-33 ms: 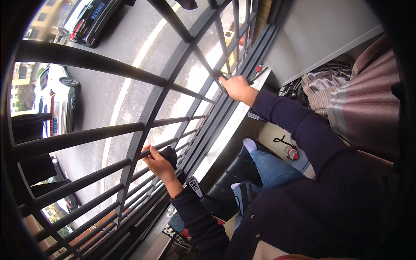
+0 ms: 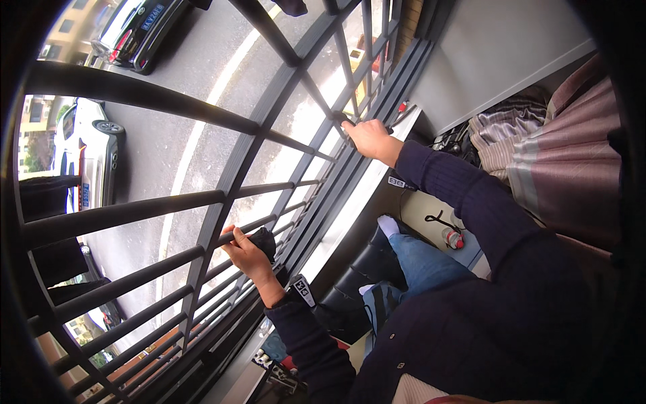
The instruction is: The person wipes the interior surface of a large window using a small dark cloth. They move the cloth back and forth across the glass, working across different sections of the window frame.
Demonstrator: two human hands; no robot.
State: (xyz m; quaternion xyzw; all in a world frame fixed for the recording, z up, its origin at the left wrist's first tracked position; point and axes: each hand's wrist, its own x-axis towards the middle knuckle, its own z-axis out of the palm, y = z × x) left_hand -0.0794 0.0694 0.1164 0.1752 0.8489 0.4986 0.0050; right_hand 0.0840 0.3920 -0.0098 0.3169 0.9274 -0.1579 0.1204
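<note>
way down below the window there's a street with a dark car [image 2: 138, 30] and a white car [image 2: 84, 151], and between that and the person is a dark metal window grille [image 2: 202, 202]. left hand [image 2: 245, 252] has its fingers curled shut round a dark cloth [image 2: 264, 241], bunched against one of the lower horizontal bars. right hand [image 2: 369, 138] is further along and higher, fingers wrapped closed on a bar, with something dark under the palm, can't tell what. outward from there: pale window sill [image 2: 360, 202] just inside the bars, knees in blue jeans [image 2: 420, 266] up against it, striped curtain [image 2: 558, 155] off to the right. if it were me wiping that bar, i'd keep the cloth wrapped right round it and slide along its length, and keep the right hand locked on as the brace since it's a long drop outside.
</note>
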